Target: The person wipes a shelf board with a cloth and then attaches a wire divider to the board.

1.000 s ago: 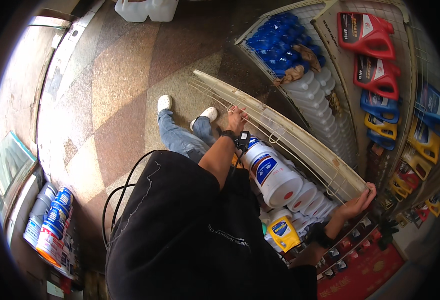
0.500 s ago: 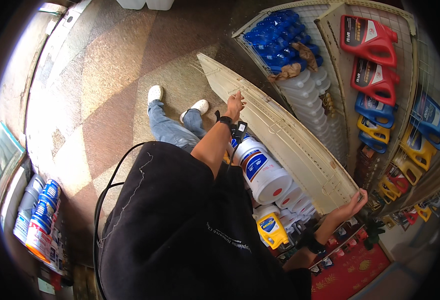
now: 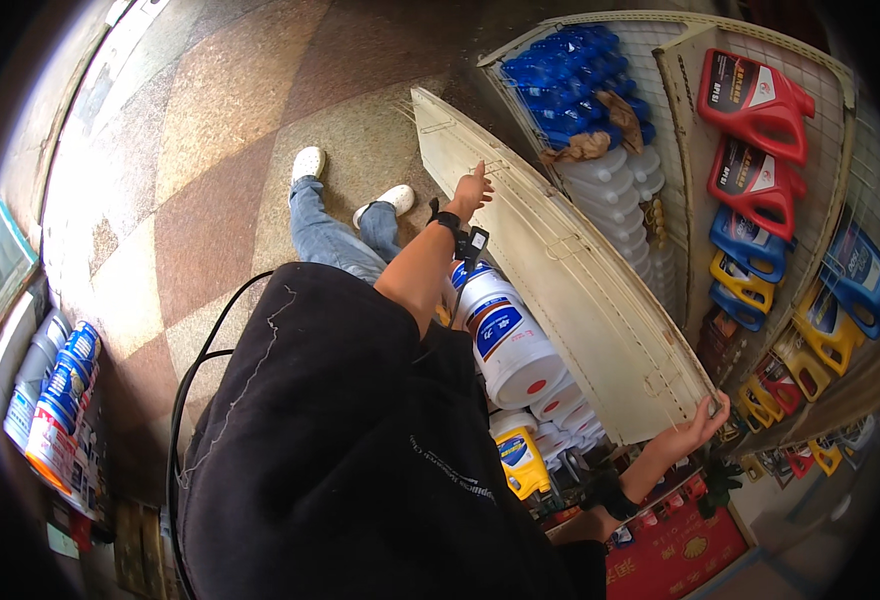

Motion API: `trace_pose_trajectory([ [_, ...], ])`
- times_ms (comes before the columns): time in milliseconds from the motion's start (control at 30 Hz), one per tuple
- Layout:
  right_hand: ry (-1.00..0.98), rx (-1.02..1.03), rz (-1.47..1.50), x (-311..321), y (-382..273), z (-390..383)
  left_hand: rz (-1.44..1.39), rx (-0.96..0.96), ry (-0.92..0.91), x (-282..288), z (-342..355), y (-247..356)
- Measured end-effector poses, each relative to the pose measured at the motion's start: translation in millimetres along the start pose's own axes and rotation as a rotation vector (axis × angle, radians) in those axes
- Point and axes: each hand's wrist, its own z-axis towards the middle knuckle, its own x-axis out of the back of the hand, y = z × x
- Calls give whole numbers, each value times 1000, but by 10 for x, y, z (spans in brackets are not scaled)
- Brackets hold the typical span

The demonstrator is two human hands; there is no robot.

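Observation:
A long cream metal shelf panel [image 3: 560, 280] slants across the view in front of me, with thin wire loops along its face and rows of holes near its edge. My left hand [image 3: 474, 192] holds it toward the far-left end, thumb raised and fingers against the face; some fingertips are hard to make out. At the opposite, lower-right end, my right hand [image 3: 698, 428] grips the corner, fingers curled over the edge. Beneath the panel stand large white tubs [image 3: 520, 370] with blue labels, partly hidden by it. A yellow jug [image 3: 522, 463] sits close to my right forearm.
Behind the panel, a wire-backed rack holds blue bottles [image 3: 570, 75], clear plastic bottles [image 3: 610, 195] and red jugs [image 3: 760, 105]. More tubs [image 3: 65, 390] are stacked at far left. A black cable [image 3: 182, 390] runs beside me. A red board [image 3: 680, 555] lies at lower right.
The panel has tilted a little, so more of its face shows. My right hand's fingers have curled tighter over its corner. The view has shifted slightly.

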Motion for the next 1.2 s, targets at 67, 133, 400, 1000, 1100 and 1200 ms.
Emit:
trace_pose_trajectory([
  [67,0,-51,7,16,10,-1,165,46,-27,152,49,12],
  [133,15,-61,-9,23,23,-5,234,89,10,261,124,21],
  [400,8,-79,-246,370,107,-142,-280,124,81,618,549,-94],
  [1000,-30,164,-352,306,128,-438,570,89,285,505,517,19],
  [1100,-21,174,-361,350,138,-463,941,-205,73,722,603,-22],
  [1200,-32,166,-377,338,115,-495,1276,-453,-91,760,356,127],
])
